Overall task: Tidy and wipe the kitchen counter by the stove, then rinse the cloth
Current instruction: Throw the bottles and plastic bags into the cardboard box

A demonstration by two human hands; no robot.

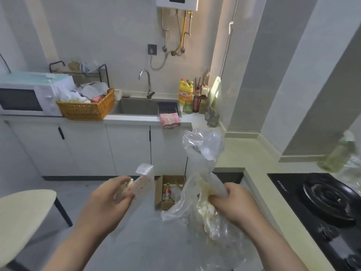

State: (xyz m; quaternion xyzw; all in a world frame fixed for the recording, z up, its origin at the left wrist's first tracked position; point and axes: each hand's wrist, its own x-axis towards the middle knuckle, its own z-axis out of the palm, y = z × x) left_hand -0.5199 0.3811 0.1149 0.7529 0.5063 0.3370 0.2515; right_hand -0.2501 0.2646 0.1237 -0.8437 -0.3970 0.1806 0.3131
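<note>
My right hand (pixel 230 204) grips a bunched clear plastic bag (pixel 203 153) with yellowish scraps inside, held over the floor left of the stove counter (pixel 259 184). My left hand (pixel 106 200) holds a small white packet (pixel 143 182) with a dotted top flap. A pink cloth (pixel 169 119) hangs over the counter edge in front of the sink (pixel 136 107). The black gas stove (pixel 328 198) sits on the counter at the right.
An open cardboard box (pixel 166 192) with bottles stands on the floor below my hands. A wicker basket (pixel 86 110) and microwave (pixel 25 98) are at left, a yellow detergent bottle (pixel 185 90) beside the sink, an oil bottle (pixel 340 153) near the stove, a pale stool (pixel 23 216) at lower left.
</note>
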